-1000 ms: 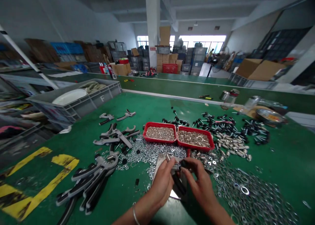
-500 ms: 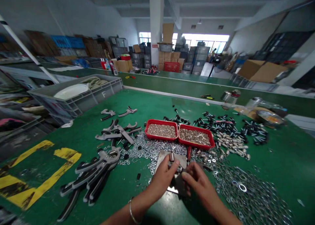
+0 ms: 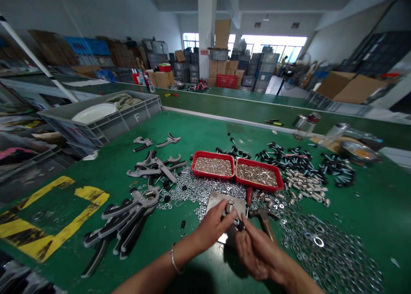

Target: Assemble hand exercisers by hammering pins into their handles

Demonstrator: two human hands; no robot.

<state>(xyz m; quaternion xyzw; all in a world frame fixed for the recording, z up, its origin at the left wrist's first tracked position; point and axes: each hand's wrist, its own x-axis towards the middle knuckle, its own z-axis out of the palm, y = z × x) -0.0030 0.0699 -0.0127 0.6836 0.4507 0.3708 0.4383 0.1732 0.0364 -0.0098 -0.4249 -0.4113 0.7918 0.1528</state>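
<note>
Though nearly closed, left fingers (image 3: 224, 215) pinch a fitting (image 3: 239, 224).

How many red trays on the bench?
2. Both sit side by side on the green workbench, filled with small metal parts: one red tray on the left, the other red tray on the right.

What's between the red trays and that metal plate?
In the head view, a scatter of small steel nuts lies between the red trays and the steel plate.
</note>
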